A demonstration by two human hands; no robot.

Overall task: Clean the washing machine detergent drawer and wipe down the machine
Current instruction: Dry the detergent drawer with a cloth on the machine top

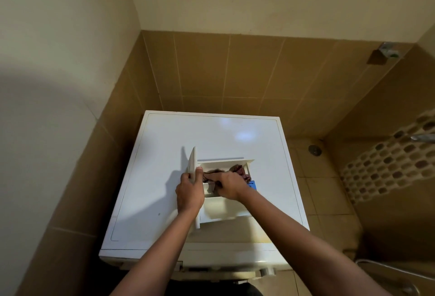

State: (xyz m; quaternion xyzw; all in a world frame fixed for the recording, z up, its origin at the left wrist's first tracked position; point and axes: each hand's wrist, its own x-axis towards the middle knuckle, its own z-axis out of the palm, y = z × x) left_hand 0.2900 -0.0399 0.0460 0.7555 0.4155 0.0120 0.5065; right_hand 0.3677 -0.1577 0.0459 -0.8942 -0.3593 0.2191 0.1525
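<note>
So, head view: detergent drawer (pixel 219 211) lies out of its slot on the washing machine (pixel 211 135) top, near the front edge. Left hand (pixel 189 193) grips the drawer's front panel, probably to steady it. Right hand (pixel 229 186) bunches a dark cloth (pixel 237 169) into a compartment.

You have bare room on the flat white washing machine top (pixel 164 135) behind the white plastic detergent drawer (pixel 221 211) and to its left; the strip on its right is narrower. The drawer's tall white front panel (pixel 192 161) stands upright at its left end, gripped by your left hand (pixel 189 195), and blocks entry from that side. Your right hand (pixel 229 188), holding a crumpled dark red cloth (pixel 237 169), crowds the drawer's far half; the near compartment lies open from above. 2 walls hem the machine: the brown tiled back wall (pixel 223 72) and the brown tiled side wall (pixel 89 178) on the left. The tan tiled floor (pixel 329 189) lies open on the right.
</note>
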